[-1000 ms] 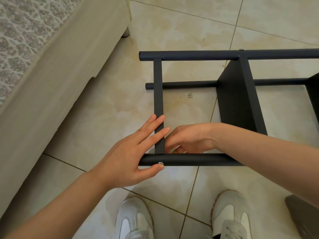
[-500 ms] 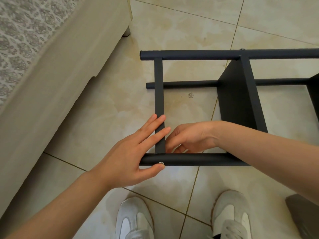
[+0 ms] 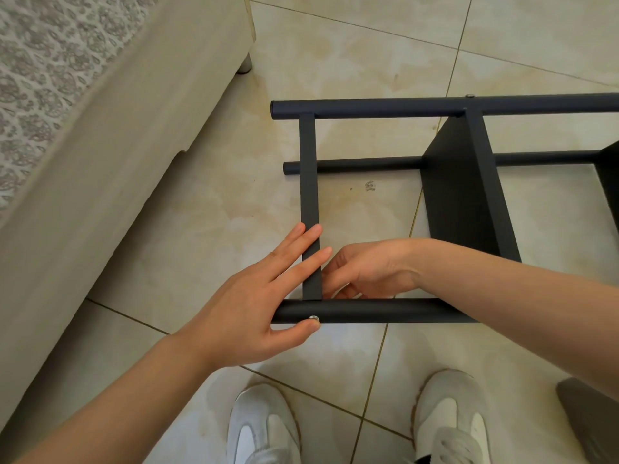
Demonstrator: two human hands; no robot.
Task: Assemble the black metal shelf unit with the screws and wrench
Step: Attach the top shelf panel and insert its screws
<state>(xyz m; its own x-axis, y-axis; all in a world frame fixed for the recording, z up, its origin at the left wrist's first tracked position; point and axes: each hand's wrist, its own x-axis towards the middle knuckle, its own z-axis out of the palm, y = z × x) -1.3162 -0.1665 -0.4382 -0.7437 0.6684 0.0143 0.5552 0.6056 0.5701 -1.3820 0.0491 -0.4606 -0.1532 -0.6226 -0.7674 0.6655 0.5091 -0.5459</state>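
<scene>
The black metal shelf unit lies on its side on the tiled floor. Its near tube runs left to right in front of me, and a flat cross bar joins it to the far tube. My left hand lies on the cross bar with straight fingers, its thumb pressing a silver screw into the near tube. My right hand reaches in behind the joint with curled fingers; what they touch is hidden. A black shelf panel stands to the right. No wrench shows.
A beige upholstered bed or sofa base runs along the left. My two white shoes stand just below the near tube. A dark grey object sits at the lower right edge. Another screw head sits on the far tube.
</scene>
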